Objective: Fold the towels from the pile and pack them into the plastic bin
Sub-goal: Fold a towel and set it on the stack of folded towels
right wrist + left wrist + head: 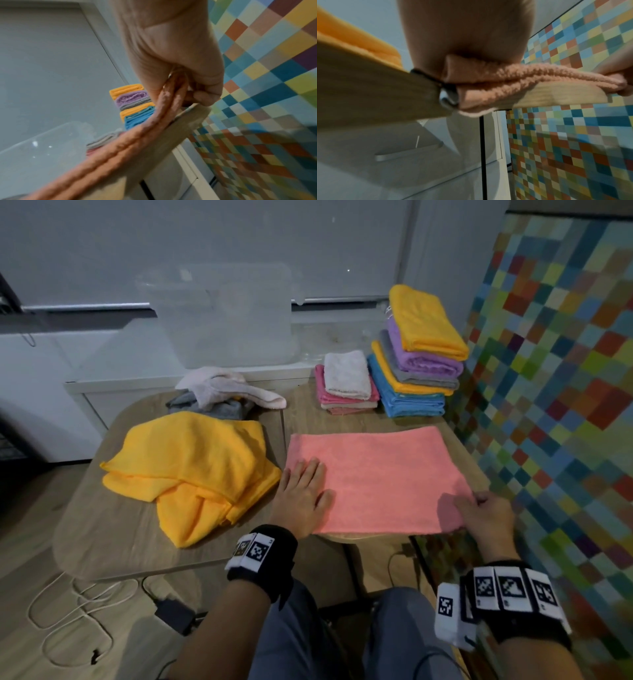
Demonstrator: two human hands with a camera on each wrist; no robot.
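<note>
Right hand (488, 517) pinches pink towel (373, 477), seemingly doubled; left hand (303, 498) flat.

Black wristbands (262, 559), white coded tags, seemingly grey trousers (298, 642).

Salmon-pink towel (373, 477) on pale wood-grain table (113, 546).
Beside it, crumpled yellow-orange towel (191, 470); behind, pale pink towel (226, 386) over grey cloth (219, 407). Tall folded stack (418, 361): yellow-orange, purple, grey, yellow-orange, blue. Low stack (346, 386): white over pink. Clear, frosted plastic bin (222, 313). Multicoloured checkered panel (561, 392) in blues, greens, oranges, yellows. Black wristbands (263, 559) with black-and-white square markers.
</note>
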